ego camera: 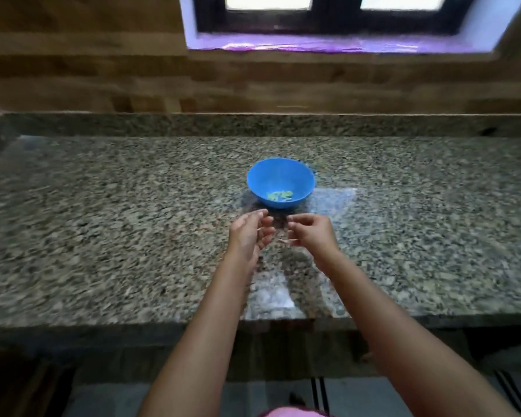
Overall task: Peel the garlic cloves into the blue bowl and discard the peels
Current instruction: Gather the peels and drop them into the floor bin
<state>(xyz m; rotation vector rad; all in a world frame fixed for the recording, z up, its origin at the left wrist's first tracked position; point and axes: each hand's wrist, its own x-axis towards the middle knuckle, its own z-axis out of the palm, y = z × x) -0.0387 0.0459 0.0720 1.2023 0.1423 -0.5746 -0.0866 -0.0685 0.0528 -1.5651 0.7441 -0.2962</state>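
The blue bowl [281, 182] stands on the granite counter [103, 224], with several pale green-looking garlic cloves [278, 195] at its bottom. Just in front of the bowl, both hands hover over the counter, close together. My left hand [248, 236] has its palm turned to the right and its fingers spread and slightly curved. My right hand [312, 233] has its fingers curled in towards the left hand. A thin pale sliver [284, 240] shows at the right fingertips. The frame is too blurred to tell whether it is a peel.
A raised granite ledge [253, 124] and a wooden wall run behind the counter, under a window [337, 22]. The counter's front edge [133, 325] is close to my body. A shiny light patch [331, 203] lies around the bowl and hands.
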